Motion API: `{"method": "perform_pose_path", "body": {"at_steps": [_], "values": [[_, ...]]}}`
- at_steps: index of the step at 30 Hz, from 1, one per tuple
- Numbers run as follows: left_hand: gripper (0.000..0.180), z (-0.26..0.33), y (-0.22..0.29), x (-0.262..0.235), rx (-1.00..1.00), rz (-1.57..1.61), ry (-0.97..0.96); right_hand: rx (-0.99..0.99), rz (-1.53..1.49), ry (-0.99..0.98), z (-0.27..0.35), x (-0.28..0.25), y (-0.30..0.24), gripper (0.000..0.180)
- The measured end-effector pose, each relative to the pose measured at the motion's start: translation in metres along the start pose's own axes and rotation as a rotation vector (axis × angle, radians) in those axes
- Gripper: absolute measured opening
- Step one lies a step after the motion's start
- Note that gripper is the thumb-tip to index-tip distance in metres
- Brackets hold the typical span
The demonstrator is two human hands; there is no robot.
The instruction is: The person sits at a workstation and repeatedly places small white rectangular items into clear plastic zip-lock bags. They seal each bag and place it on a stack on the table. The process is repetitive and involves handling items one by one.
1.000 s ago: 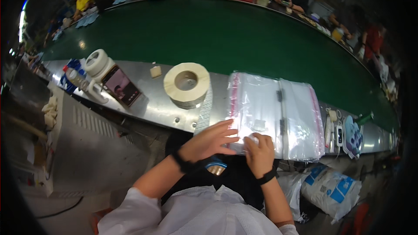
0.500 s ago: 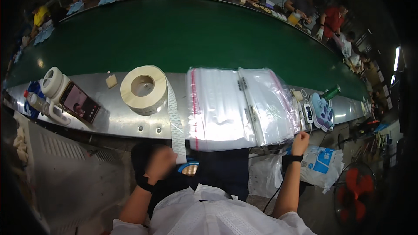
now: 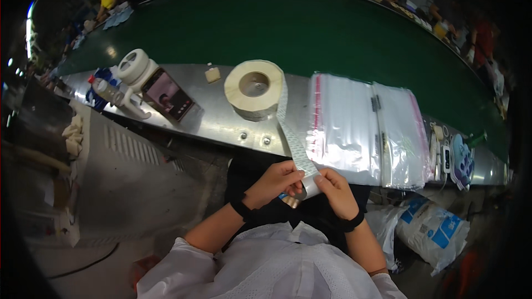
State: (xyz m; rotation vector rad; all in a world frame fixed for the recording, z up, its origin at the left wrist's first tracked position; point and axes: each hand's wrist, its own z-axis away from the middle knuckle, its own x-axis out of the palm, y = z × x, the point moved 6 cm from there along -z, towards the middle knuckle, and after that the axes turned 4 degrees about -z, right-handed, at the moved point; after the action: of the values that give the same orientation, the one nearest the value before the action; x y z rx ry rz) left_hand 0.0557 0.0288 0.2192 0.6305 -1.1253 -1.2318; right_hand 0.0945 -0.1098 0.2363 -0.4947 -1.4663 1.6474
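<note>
A big roll of labels lies on the metal edge of the bench, and a long printed strip runs from it down to my lap. My left hand pinches the left side of the strip near its low end. On the other side my right hand grips the strip, thumb on top, where the silvery end bends over. Just right of the strip lies a stack of clear plastic bags with pink-red edge lines. A round blue-edged thing below my hands is partly hidden.
A green conveyor belt runs behind the metal ledge. Left stand a white jug, a propped phone and a small bottle. At the right are a small white device and a blue shoe. Packed bags sit below.
My right hand has come from the bags' right corner to the strip and grips it. The left hand has moved up beside it. The view has shifted, so the bench appears farther right.
</note>
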Motion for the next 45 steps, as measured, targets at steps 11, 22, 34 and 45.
{"method": "perform_pose_path", "body": {"at_steps": [11, 22, 34, 45], "values": [[0.036, -0.034, 0.04, -0.101, 0.291, 0.414, 0.282, 0.011, 0.039, 0.009, 0.023, -0.015, 0.01, 0.009], [0.024, 0.067, 0.049, 0.023, 0.562, -1.092, 0.414, -0.326, 0.498, -0.038, 0.019, 0.025, -0.019, 0.008], [0.009, 0.049, 0.038, 0.004, 0.416, -0.584, 0.402, -0.294, 0.412, 0.06, 0.006, 0.036, -0.024, 0.007], [0.029, 0.016, 0.069, 0.025, 0.755, -1.036, 0.265, -0.233, 0.606, 0.282, 0.002, -0.032, -0.027, 0.018]]}}
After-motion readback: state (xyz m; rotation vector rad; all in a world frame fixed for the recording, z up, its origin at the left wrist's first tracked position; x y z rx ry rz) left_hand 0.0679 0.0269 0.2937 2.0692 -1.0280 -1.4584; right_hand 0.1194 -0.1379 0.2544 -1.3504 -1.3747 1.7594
